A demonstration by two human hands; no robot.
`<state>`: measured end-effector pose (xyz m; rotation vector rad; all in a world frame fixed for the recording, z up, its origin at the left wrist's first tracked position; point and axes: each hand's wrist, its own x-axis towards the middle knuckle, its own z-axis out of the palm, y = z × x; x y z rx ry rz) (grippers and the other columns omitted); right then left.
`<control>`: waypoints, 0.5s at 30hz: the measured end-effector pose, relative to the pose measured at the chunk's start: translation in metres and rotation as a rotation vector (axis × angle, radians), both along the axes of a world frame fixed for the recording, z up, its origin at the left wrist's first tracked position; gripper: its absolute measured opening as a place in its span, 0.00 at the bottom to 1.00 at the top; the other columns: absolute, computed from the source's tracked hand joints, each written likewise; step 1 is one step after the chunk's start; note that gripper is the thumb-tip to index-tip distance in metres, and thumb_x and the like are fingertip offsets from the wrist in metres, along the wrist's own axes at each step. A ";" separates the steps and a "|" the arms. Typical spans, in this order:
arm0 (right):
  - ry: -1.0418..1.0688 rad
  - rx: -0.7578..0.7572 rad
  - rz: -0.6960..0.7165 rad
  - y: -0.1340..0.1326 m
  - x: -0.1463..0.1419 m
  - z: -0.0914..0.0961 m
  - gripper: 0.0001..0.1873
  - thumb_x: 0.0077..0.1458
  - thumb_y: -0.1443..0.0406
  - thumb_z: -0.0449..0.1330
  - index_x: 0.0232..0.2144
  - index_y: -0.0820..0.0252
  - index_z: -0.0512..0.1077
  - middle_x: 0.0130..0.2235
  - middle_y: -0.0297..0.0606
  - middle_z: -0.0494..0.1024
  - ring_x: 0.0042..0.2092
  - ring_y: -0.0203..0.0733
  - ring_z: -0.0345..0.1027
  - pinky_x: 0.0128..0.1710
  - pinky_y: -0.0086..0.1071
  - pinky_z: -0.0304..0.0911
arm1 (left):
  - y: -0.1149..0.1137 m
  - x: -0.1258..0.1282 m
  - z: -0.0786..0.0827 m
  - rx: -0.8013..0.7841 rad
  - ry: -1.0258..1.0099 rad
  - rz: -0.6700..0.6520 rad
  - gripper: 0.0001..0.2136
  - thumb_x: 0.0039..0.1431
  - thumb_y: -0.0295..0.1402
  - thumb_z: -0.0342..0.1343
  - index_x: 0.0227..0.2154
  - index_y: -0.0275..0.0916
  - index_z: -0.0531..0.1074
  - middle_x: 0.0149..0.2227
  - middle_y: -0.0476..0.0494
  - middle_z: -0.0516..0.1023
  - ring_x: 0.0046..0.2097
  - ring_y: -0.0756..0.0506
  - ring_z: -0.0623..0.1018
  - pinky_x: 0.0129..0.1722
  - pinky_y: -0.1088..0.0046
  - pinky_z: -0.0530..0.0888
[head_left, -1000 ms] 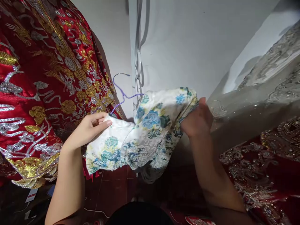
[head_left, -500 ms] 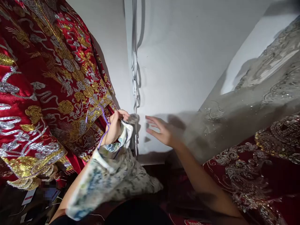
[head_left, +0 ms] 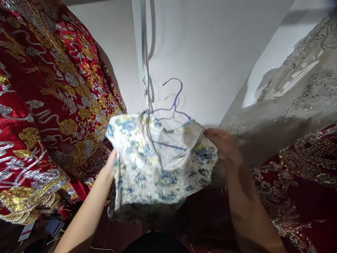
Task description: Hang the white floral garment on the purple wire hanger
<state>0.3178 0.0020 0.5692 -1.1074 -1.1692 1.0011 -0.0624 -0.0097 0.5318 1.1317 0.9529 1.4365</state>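
Observation:
A white floral shirt [head_left: 139, 168] with blue and yellow print is spread out in front of me on a thin purple wire hanger [head_left: 176, 105]. The hanger's hook sticks up free above the neckline, and its lower bar shows through the neck opening. My left hand [head_left: 112, 163] grips the shirt's left side below the sleeve, its fingers mostly hidden behind the cloth. At the other shoulder, my right hand [head_left: 220, 140] is closed on the fabric edge, somewhat blurred.
On the left hangs a red gown [head_left: 65, 88] with gold and silver embroidery. A pale beaded gown [head_left: 297, 84] and a dark red embroidered garment [head_left: 297, 196] are on the right. A metal strip [head_left: 144, 52] runs up the white wall [head_left: 210, 52]. A phone [head_left: 54, 226] lies lower left.
The shirt, bunched over my left hand before, is now raised and spread with the hanger inside its neckline. My right hand, empty earlier, has moved right and closed on the shoulder.

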 end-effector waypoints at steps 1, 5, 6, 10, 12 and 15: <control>0.002 0.000 -0.006 0.009 -0.002 0.009 0.17 0.43 0.53 0.72 0.28 0.60 0.78 0.24 0.33 0.75 0.22 0.35 0.64 0.21 0.28 0.59 | -0.004 -0.012 -0.010 -0.091 -0.071 0.003 0.29 0.55 0.62 0.52 0.35 0.37 0.78 0.32 0.37 0.82 0.47 0.33 0.81 0.50 0.53 0.77; -0.146 0.031 0.077 0.037 -0.035 0.040 0.19 0.45 0.51 0.71 0.27 0.61 0.78 0.21 0.33 0.72 0.21 0.35 0.63 0.21 0.29 0.58 | -0.029 -0.037 -0.046 -0.356 -0.140 0.168 0.26 0.48 0.56 0.64 0.39 0.38 0.77 0.45 0.35 0.81 0.56 0.34 0.76 0.58 0.56 0.73; -0.235 0.057 0.100 0.040 -0.046 0.043 0.19 0.47 0.50 0.69 0.25 0.61 0.77 0.19 0.32 0.69 0.20 0.34 0.61 0.21 0.29 0.56 | -0.036 -0.037 -0.052 -0.377 -0.105 0.198 0.24 0.45 0.50 0.69 0.41 0.38 0.76 0.48 0.36 0.81 0.57 0.35 0.76 0.59 0.57 0.71; -0.558 0.222 0.144 0.030 -0.066 0.035 0.22 0.55 0.50 0.64 0.20 0.60 0.74 0.16 0.29 0.60 0.19 0.31 0.52 0.22 0.30 0.50 | -0.063 -0.026 -0.074 -0.316 -0.086 0.197 0.25 0.47 0.39 0.71 0.49 0.39 0.74 0.52 0.39 0.79 0.59 0.37 0.75 0.63 0.58 0.67; -0.586 0.240 0.091 0.020 -0.063 0.018 0.20 0.55 0.50 0.63 0.23 0.60 0.76 0.19 0.31 0.66 0.22 0.35 0.59 0.24 0.30 0.54 | -0.073 -0.024 -0.086 -0.323 -0.122 0.176 0.24 0.50 0.39 0.69 0.51 0.39 0.74 0.52 0.40 0.79 0.58 0.38 0.75 0.63 0.58 0.67; -0.473 0.303 -0.235 0.003 -0.059 -0.016 0.17 0.56 0.51 0.62 0.35 0.59 0.79 0.32 0.38 0.78 0.35 0.44 0.72 0.34 0.33 0.65 | -0.083 -0.026 -0.104 -0.381 -0.173 0.191 0.24 0.53 0.39 0.67 0.53 0.39 0.73 0.54 0.40 0.79 0.57 0.39 0.76 0.63 0.59 0.67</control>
